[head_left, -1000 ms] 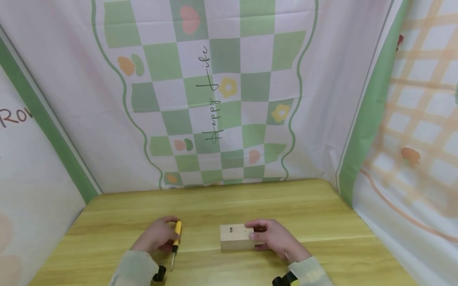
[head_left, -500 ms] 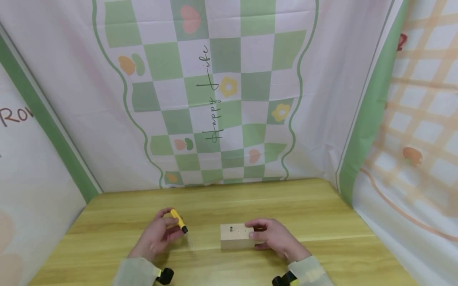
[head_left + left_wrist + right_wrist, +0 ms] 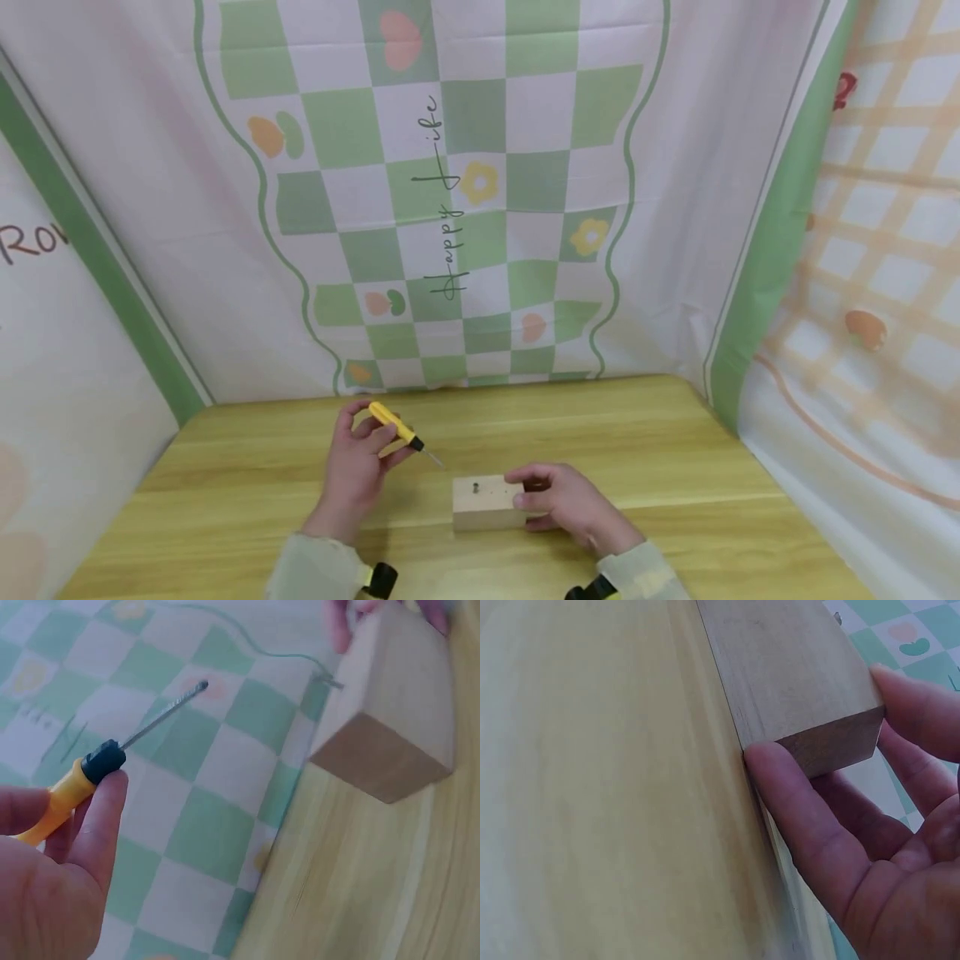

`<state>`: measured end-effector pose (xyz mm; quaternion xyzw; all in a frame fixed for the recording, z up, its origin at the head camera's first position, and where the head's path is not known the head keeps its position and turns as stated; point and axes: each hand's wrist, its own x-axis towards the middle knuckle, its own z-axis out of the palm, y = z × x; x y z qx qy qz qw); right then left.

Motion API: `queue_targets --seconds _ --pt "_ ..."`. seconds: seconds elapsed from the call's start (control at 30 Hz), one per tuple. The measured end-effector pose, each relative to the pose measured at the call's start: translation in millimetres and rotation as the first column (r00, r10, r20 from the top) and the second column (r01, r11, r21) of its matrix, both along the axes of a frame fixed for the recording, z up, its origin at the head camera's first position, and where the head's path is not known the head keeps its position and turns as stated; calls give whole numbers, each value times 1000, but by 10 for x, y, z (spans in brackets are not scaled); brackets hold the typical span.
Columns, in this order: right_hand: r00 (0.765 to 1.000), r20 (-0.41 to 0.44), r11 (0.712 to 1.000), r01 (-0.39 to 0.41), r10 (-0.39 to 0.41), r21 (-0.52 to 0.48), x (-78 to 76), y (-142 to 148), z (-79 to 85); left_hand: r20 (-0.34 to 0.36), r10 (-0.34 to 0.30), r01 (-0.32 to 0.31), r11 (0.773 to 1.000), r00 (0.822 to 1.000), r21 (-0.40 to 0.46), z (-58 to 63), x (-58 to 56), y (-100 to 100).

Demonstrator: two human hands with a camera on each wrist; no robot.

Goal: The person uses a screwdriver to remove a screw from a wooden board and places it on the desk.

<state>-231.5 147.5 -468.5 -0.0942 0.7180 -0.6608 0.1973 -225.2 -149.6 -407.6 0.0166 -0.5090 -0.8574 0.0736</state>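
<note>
My left hand (image 3: 354, 475) grips a screwdriver (image 3: 392, 423) by its yellow handle, raised above the table. Its black collar and thin metal shaft slant down to the right, and the tip is just short of the block's far left corner in the head view. A pale wooden block (image 3: 489, 518) lies on the table. Out of its top, near the left end, sticks a small dark screw (image 3: 476, 487); small holes run to the right of it. My right hand (image 3: 573, 507) holds the block's right end, the thumb and fingers spread around it (image 3: 795, 682).
The wood-grain table (image 3: 637, 433) has rounded far corners. Behind it hangs a green-and-white checked cloth (image 3: 480, 242), with more printed cloth (image 3: 862, 275) on the right side. A black wrist camera (image 3: 380, 580) is strapped to the left wrist.
My left hand has lifted the screwdriver up and to the right, turning its shaft from pointing toward me to pointing at the block. The block and right hand have shifted slightly left.
</note>
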Motion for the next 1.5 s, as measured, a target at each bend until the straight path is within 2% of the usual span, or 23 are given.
queue_targets --seconds 0.1,0.33,0.47,0.63,0.7,0.73,0.8,0.93,1.0,1.03,1.2,1.3,1.4,1.43,1.5 --pt "1000 3 1000 2 -2 2 1 5 5 -54 8 -13 996 998 -90 0 13 146" --pt "1000 -15 1000 -1 1 -1 9 7 6 -124 -43 12 971 991 -237 -21 60 418" --pt "1000 -13 1000 -6 6 -12 12 7 5 -140 -47 1 951 989 -311 -46 78 482" --pt "1000 -10 1000 -12 11 -13 18 4 16 -153 -53 -6 933 987 -361 -45 87 519" --pt "1000 -12 1000 -12 11 -10 20 4 22 -162 -56 -13 917 985 -398 -44 84 532" --pt "1000 -11 1000 -11 11 -10 21 3 23 -173 -58 -22 903 983 -430 -45 85 538" --pt "1000 -10 1000 -11 11 -9 21 2 25 -205 -69 -46 859 976 -509 -46 89 551" --pt "1000 -8 1000 -12 12 -8 18 2 23 -303 -119 -129 719 946 -683 -35 112 578" --pt "1000 -5 1000 -13 13 -9 16 5 22 -335 -164 -146 667 928 -731 -20 117 590" --pt "1000 -4 1000 -15 15 -9 13 7 24 -338 -187 -142 651 922 -746 -9 116 596" --pt "1000 5 1000 -21 21 0 1 19 37 -314 -305 -70 608 899 -791 61 112 617" --pt "1000 9 1000 -27 27 3 -2 26 37 -318 -377 -72 541 870 -838 86 112 620" --pt "999 7 999 -32 32 3 2 27 33 -342 -438 -105 481 831 -871 100 110 613" --pt "999 6 999 -33 33 2 4 26 34 -343 -459 -105 468 819 -878 104 106 608" --pt "999 -1 999 -35 35 1 8 20 35 -327 -494 -71 468 805 -881 115 92 595"
